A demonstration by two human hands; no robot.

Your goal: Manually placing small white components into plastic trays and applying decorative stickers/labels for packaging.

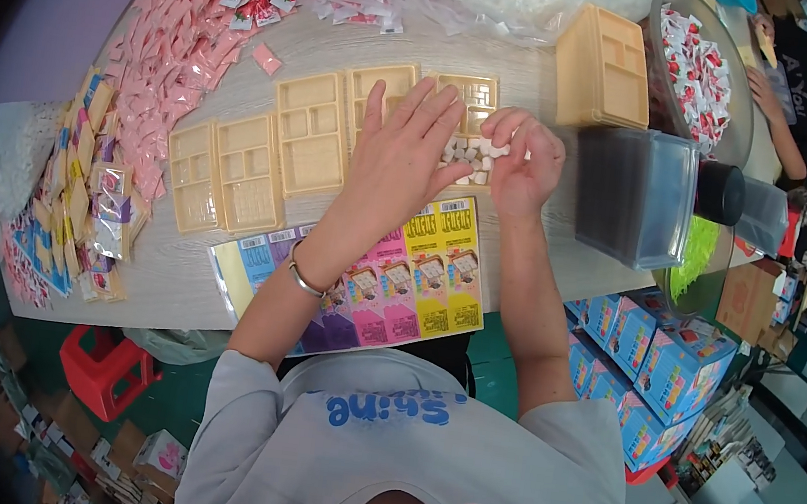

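Five cream compartment trays [305,164] run in a row across the bench [187,291], and I can count them easily, though the left hand [406,136] covers much of the fourth. The fifth tray [469,91], furthest right, has small white cube-like pieces [464,152] at its near end; they're too many and too heaped for me to number, and the fingers hide whether every one sits inside the walls.

The right hand [527,161] is just beside those pieces, on their right, fingers curled together. A white bit shows at the fingertips, but I can't tell whether that grip is closed on it. The left grip is open, fingers stretched flat, its thumb reaching to the left edge of the white heap.

Near the bench's front lies a colourful printed sheet [420,284], partly under the left forearm; I can't make out whether it's one layer or several. To the right stand one stack of cream trays [602,70] and one stack of dark clear tubs [632,199], neither countable from here. Pink sachets [160,61] spread over the left side, far beyond counting. One co-worker [796,89] is cut off by the dark rim at upper right.
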